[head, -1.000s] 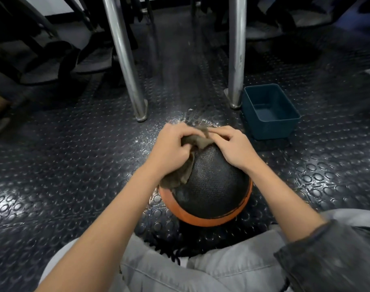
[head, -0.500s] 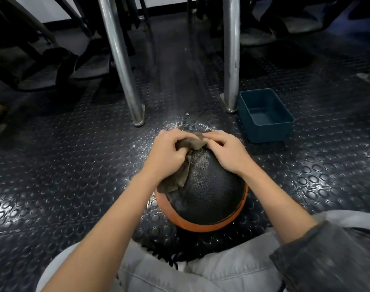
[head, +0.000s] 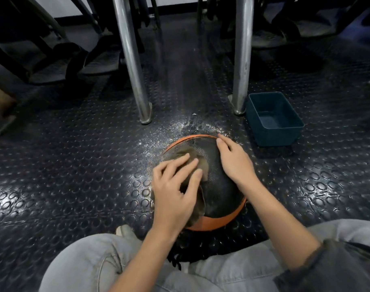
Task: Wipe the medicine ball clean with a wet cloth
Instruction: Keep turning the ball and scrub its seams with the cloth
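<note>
The medicine ball [head: 222,186], black and textured with an orange band, sits on the floor between my knees. A damp brown-grey cloth [head: 192,158] is draped over its top left side. My left hand [head: 175,190] lies on the cloth with fingers spread, pressing it against the ball. My right hand [head: 234,162] rests flat on the bare upper right side of the ball, fingertips near the orange band, holding no cloth. Most of the cloth is hidden under my left hand.
A dark teal plastic bin [head: 278,137] stands to the right, just beyond the ball. Two metal legs [head: 135,70] [head: 242,60] rise behind it. A wet patch [head: 192,126] glistens on the studded rubber floor [head: 74,165]. Sandals [head: 95,60] lie at back left.
Both hands were pinching the cloth at the top of the ball. My right hand has let go and lies flat on the ball; my left hand has spread flat over the cloth.
</note>
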Motion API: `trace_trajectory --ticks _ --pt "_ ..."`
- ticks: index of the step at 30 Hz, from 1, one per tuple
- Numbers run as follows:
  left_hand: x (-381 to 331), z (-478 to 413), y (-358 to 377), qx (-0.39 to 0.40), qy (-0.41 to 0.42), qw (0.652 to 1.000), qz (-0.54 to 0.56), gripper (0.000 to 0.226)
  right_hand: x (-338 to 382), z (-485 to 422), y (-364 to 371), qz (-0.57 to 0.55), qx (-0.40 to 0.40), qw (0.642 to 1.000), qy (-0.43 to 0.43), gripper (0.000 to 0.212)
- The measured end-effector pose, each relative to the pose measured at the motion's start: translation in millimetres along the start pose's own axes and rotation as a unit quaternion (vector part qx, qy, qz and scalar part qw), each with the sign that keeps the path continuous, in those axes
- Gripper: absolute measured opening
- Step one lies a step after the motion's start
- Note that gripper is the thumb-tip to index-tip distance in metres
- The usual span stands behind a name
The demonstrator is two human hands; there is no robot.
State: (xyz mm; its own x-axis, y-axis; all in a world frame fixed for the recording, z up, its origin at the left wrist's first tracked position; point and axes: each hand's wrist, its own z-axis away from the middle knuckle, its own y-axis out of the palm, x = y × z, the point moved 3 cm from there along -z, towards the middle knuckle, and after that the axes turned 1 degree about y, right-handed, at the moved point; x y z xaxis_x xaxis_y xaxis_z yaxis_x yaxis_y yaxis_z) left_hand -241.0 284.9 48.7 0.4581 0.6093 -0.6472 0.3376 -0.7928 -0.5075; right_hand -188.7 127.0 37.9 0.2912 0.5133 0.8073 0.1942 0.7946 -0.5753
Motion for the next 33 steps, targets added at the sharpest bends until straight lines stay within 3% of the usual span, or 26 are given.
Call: trace_trajectory --ticks 5,8,12,15,19,21,24,29,31,33 --pt "3 -28 -2 0.064 0.081 0.994 0.02 0.027 -1 1 -4 -0.022 -0.004 0.999 -0.031 0.041" --pt "8 -63 0 0.111 -0.003 0.993 0.033 0.034 -2 10 -4 -0.036 -0.028 0.998 -0.041 0.039" --pt "17 -94 12 0.154 -0.102 0.983 -0.018 0.019 -2 15 -3 -0.042 -0.03 0.997 -0.052 0.039" --pt "7 -71 0 0.117 -0.043 0.992 0.003 0.011 -3 9 -3 -0.041 -0.016 0.998 -0.043 0.039" --pt "-13 -11 -13 0.096 0.105 0.99 0.002 0.02 -5 1 -2 -0.033 0.003 0.998 -0.049 0.039" --pt "-12 -5 -14 0.095 0.141 0.986 0.004 0.02 -4 2 -1 -0.031 0.006 0.998 -0.056 0.038" --pt "-4 -33 -11 0.119 0.128 0.985 0.006 0.016 -4 2 0 -0.048 -0.002 0.997 -0.06 0.036" --pt "8 -88 2 0.135 -0.029 0.99 -0.01 0.009 -4 5 -2 -0.052 -0.007 0.997 -0.058 0.035" --pt "2 -79 1 0.135 -0.002 0.991 0.005 0.007 -5 4 -3 -0.054 -0.007 0.997 -0.051 0.035" --pt "-11 -51 -3 0.155 0.076 0.985 0.019 0.012 -4 4 -4 -0.061 -0.011 0.997 -0.049 0.034"
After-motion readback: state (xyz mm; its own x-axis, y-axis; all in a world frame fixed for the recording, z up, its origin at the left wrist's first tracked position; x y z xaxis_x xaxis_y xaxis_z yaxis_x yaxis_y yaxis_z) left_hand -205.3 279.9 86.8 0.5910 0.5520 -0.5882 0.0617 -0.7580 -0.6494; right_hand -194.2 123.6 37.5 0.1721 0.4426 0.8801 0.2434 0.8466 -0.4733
